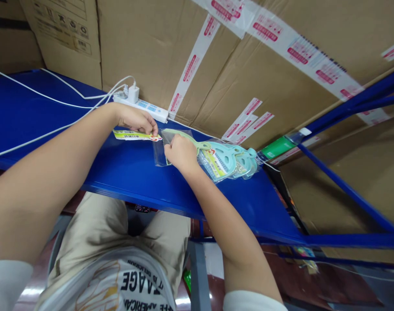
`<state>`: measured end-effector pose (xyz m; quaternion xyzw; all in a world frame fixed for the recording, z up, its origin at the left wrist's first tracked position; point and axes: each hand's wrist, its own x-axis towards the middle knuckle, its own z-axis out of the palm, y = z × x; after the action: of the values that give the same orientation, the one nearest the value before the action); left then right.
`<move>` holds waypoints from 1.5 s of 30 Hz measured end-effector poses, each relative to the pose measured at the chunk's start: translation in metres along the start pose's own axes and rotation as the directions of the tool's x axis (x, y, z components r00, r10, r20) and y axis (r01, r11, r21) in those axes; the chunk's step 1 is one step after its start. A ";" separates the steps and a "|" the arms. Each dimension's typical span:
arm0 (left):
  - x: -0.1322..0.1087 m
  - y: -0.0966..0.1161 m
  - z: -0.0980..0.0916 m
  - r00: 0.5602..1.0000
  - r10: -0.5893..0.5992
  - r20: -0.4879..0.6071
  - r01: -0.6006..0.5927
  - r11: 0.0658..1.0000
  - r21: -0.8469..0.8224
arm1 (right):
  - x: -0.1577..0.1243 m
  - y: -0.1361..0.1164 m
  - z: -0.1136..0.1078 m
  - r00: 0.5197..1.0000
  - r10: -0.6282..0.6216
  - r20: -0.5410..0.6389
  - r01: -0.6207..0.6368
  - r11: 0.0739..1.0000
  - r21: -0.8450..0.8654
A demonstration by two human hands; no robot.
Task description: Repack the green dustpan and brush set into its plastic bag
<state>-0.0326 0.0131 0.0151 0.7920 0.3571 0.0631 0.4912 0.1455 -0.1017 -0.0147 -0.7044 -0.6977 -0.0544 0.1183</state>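
My left hand point(136, 119) has its fingers closed at the right end of some yellow-green printed cards point(132, 135), seemingly pinching one. A short gap separates it from my right hand point(183, 152), closed on a clear plastic bag point(159, 151). Inside that bag is a light green plastic piece point(184, 134) with a looped end; its full shape is hidden by the hand. Just right of it lie several bagged teal plastic pieces point(227, 156) with slots and looped ends, overlapping in a row. A similar printed card point(215, 163) shows in one of those bags.
A white power strip point(151, 110) with a plugged-in charger point(133, 93) and white cables lies behind my left hand on the blue shelf point(125, 172). Large cardboard boxes point(145, 52) stand behind. A green-labelled bottle point(281, 146) is at right, near blue frame bars point(346, 185).
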 end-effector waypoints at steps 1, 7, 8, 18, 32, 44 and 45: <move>0.000 0.001 0.001 1.000 -0.004 0.002 0.004 1.000 -0.007 | 0.001 0.001 0.000 1.000 0.001 0.000 -0.001 1.000 0.015; 0.004 -0.002 0.003 0.999 0.000 0.052 0.001 1.000 -0.019 | 0.005 0.008 0.001 0.999 0.035 0.019 -0.037 0.988 0.150; 0.005 -0.003 0.004 0.999 0.006 0.054 -0.004 1.000 -0.028 | 0.006 0.009 0.000 0.999 0.041 0.011 -0.042 0.984 0.174; 0.019 -0.006 0.019 0.995 0.092 0.032 -0.082 0.971 -0.224 | 0.012 0.017 -0.004 0.995 0.100 0.012 -0.098 0.925 0.368; 0.033 -0.013 0.033 0.991 0.005 -0.134 -0.064 0.897 -0.437 | 0.014 0.020 -0.003 0.992 0.124 0.026 -0.121 0.864 0.489; 0.031 0.000 0.046 0.954 -0.125 -0.272 -0.001 0.907 -0.421 | 0.012 0.023 -0.003 0.996 0.089 0.000 -0.077 0.865 0.496; 0.032 0.000 0.046 0.951 -0.126 -0.282 -0.001 0.912 -0.411 | 0.012 0.023 -0.003 0.996 0.087 -0.001 -0.075 0.863 0.499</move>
<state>0.0113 -0.0002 -0.0164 0.6415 0.4323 0.2403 0.5863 0.1692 -0.0904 -0.0105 -0.6780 -0.6565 0.1243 0.3064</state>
